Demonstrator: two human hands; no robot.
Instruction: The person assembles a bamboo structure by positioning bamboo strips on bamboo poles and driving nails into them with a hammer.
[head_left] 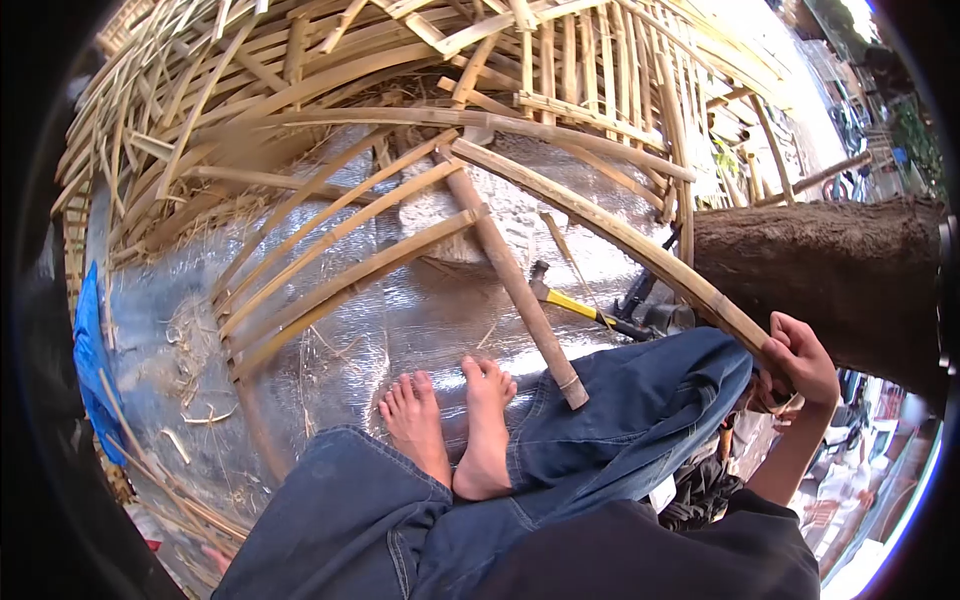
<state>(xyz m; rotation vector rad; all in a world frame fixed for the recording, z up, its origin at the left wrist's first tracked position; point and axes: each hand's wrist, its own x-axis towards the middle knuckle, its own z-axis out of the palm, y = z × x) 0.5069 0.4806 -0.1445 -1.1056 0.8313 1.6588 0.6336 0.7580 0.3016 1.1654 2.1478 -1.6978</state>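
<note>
Black shirt (660, 555) and jeans (630, 425) fill the near side; at right, the right hand (803, 362) curls closed around a long bamboo strip's (610, 233) near end, slanting far-left past a hammer (570, 303); left hand's state, cannot tell

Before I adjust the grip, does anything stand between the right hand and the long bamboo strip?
Nothing visible does: the right hand already grips the bamboo strip near its closer end. The right knee is right beside the strip there; whether they touch, I cannot tell.
</note>
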